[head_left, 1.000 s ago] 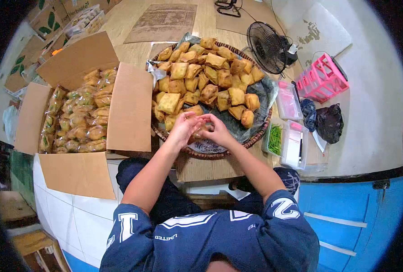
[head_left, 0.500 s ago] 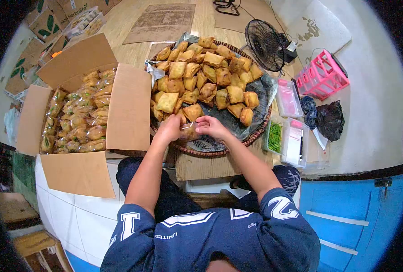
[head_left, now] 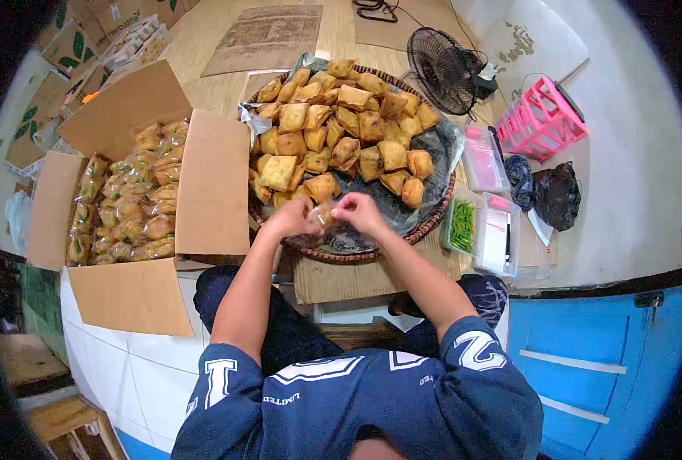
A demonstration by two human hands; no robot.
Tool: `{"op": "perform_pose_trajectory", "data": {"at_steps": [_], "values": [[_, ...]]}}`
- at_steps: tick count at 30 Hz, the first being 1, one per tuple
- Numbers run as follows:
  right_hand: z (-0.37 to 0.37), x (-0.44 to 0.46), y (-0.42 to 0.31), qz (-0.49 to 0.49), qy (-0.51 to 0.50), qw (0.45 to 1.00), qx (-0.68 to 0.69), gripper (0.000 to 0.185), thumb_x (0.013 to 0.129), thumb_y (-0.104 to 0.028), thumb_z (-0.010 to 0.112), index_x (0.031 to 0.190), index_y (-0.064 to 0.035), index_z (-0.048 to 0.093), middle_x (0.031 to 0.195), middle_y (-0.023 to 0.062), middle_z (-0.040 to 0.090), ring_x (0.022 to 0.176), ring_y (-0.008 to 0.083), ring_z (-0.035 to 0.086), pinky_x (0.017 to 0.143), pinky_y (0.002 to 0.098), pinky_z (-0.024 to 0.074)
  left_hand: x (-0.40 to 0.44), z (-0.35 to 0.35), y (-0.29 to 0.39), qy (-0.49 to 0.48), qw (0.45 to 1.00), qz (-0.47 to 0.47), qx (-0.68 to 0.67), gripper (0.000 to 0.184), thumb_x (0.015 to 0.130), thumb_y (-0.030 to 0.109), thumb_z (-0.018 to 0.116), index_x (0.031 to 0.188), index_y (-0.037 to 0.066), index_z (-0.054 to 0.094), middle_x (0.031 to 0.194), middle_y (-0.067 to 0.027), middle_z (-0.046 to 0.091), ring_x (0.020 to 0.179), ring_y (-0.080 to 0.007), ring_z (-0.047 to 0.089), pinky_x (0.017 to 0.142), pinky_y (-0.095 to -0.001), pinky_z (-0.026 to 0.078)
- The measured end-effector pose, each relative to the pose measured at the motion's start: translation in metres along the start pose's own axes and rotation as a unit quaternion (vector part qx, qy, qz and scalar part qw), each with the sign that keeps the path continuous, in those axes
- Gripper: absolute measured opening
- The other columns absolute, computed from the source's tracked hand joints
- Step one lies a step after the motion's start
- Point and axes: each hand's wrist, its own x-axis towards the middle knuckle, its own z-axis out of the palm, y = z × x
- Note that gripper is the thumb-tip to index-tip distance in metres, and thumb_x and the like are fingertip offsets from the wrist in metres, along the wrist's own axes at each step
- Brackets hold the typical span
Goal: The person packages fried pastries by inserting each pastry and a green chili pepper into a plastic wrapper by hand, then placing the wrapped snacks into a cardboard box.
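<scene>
A fried pastry in a clear plastic bag is between my hands, over the near edge of a round woven tray. My left hand is closed on the bag's left side, slightly blurred. Opposite it, my right hand pinches the bag at the right. Golden square pastries are heaped on the dark sheet lining the tray. To the left stands an open cardboard box with bagged pastries in rows, some showing green bits inside.
Right of the tray sit a tub of green chillies, a clear container with a pen and another pink-edged container. Beyond them are a pink basket, a black plastic bag and a fan.
The bagged pastry has come up slightly between my hands. My right hand has risen a little and turned, still pinching the bag. The whole view has shifted slightly.
</scene>
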Motion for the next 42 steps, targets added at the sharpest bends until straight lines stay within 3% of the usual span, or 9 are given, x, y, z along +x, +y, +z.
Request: {"op": "perform_pose_trajectory", "data": {"at_steps": [6, 14, 22, 26, 28, 30, 34, 37, 42], "values": [[-0.046, -0.001, -0.061, -0.051, 0.062, 0.991, 0.104, 0.023, 0.070, -0.014, 0.072, 0.083, -0.0008, 0.058, 0.081, 0.0028, 0.059, 0.075, 0.0091, 0.055, 0.066, 0.0240, 0.0457, -0.013, -0.011, 0.042, -0.019, 0.902, 0.068, -0.426, 0.053, 0.068, 0.018, 0.075, 0.113, 0.004, 0.050, 0.095, -0.0017, 0.058, 0.084, -0.0101, 0.056, 0.069, -0.0254, 0.049], [-0.050, -0.006, -0.081, -0.228, 0.093, 0.969, -0.018, 0.014, 0.075, -0.004, 0.066, 0.081, -0.0004, 0.054, 0.075, -0.0003, 0.055, 0.068, 0.0066, 0.052, 0.063, 0.0193, 0.0439, -0.002, 0.001, 0.039, -0.039, 0.869, 0.102, -0.482, 0.053, 0.073, 0.016, 0.071, 0.118, 0.004, 0.046, 0.102, -0.0018, 0.056, 0.088, -0.0095, 0.054, 0.073, -0.0251, 0.048], [-0.050, -0.002, -0.084, -0.143, 0.080, 0.987, 0.006, 0.011, 0.083, -0.008, 0.054, 0.078, -0.0004, 0.046, 0.063, 0.0101, 0.059, 0.060, 0.0189, 0.060, 0.054, 0.0306, 0.0451, 0.003, 0.002, 0.045, 0.054, 0.881, 0.143, -0.448, 0.055, 0.080, 0.019, 0.065, 0.124, 0.000, 0.039, 0.109, -0.0061, 0.055, 0.096, -0.0129, 0.053, 0.084, -0.0277, 0.043], [-0.045, -0.011, -0.098, -0.119, 0.190, 0.972, -0.074, 0.013, 0.084, -0.009, 0.053, 0.080, -0.0005, 0.044, 0.061, 0.0113, 0.060, 0.058, 0.0222, 0.061, 0.051, 0.0342, 0.0451, -0.029, 0.008, 0.081, 0.270, 0.952, 0.136, 0.051, 0.094, 0.063, 0.026, 0.078, 0.134, 0.002, 0.021, 0.113, -0.0195, 0.050, 0.106, -0.0309, 0.050, 0.089, -0.0374, 0.041], [-0.042, -0.021, -0.101, -0.100, 0.182, 0.976, -0.070, 0.013, 0.084, -0.010, 0.054, 0.084, -0.0006, 0.044, 0.062, 0.0112, 0.059, 0.059, 0.0203, 0.061, 0.056, 0.0335, 0.0462, -0.023, 0.026, 0.077, 0.270, 0.952, 0.136, 0.035, 0.102, 0.056, 0.018, 0.078, 0.135, 0.006, 0.015, 0.115, -0.0241, 0.046, 0.111, -0.0380, 0.045, 0.092, -0.0413, 0.038], [-0.046, -0.031, -0.106, -0.138, 0.052, 0.987, 0.061, 0.009, 0.085, -0.009, 0.054, 0.086, -0.0037, 0.047, 0.077, 0.0050, 0.061, 0.070, 0.0122, 0.059, 0.064, 0.0248, 0.0465, -0.014, 0.037, 0.070, 0.281, 0.940, 0.132, -0.139, 0.085, 0.062, 0.010, 0.069, 0.132, 0.004, 0.022, 0.117, -0.0255, 0.045, 0.109, -0.0375, 0.046, 0.092, -0.0426, 0.037], [-0.140, -0.026, -0.051, -0.247, 0.265, 0.932, -0.009, 0.006, 0.076, -0.004, 0.056, 0.083, -0.0042, 0.056, 0.082, 0.0067, 0.058, 0.076, 0.0144, 0.056, 0.068, 0.0263, 0.0472, -0.009, 0.033, 0.060, 0.235, 0.876, 0.117, -0.404, 0.074, 0.063, 0.003, 0.062, 0.128, 0.007, 0.027, 0.114, -0.0158, 0.046, 0.103, -0.0302, 0.049, 0.088, -0.0354, 0.041], [-0.231, -0.060, -0.017, 0.000, 0.346, 0.916, -0.205, 0.015, 0.075, -0.013, 0.053, 0.075, -0.0023, 0.064, 0.070, 0.0093, 0.065, 0.067, 0.0161, 0.062, 0.061, 0.0291, 0.0472, -0.014, 0.025, 0.062, 0.166, 0.813, 0.074, -0.553, 0.066, 0.070, 0.006, 0.060, 0.128, 0.010, 0.029, 0.108, -0.0087, 0.047, 0.098, -0.0208, 0.049, 0.081, -0.0329, 0.044], [-0.277, -0.100, 0.053, 0.070, 0.231, 0.854, -0.461, 0.019, 0.070, -0.015, 0.052, 0.066, -0.0011, 0.063, 0.062, 0.0168, 0.060, 0.061, 0.0261, 0.061, 0.056, 0.0383, 0.0460, -0.023, 0.020, 0.073, 0.053, 0.701, 0.009, -0.711, 0.056, 0.078, 0.016, 0.063, 0.125, 0.020, 0.032, 0.106, -0.0043, 0.049, 0.096, -0.0149, 0.049, 0.064, -0.0457, 0.053]]}}
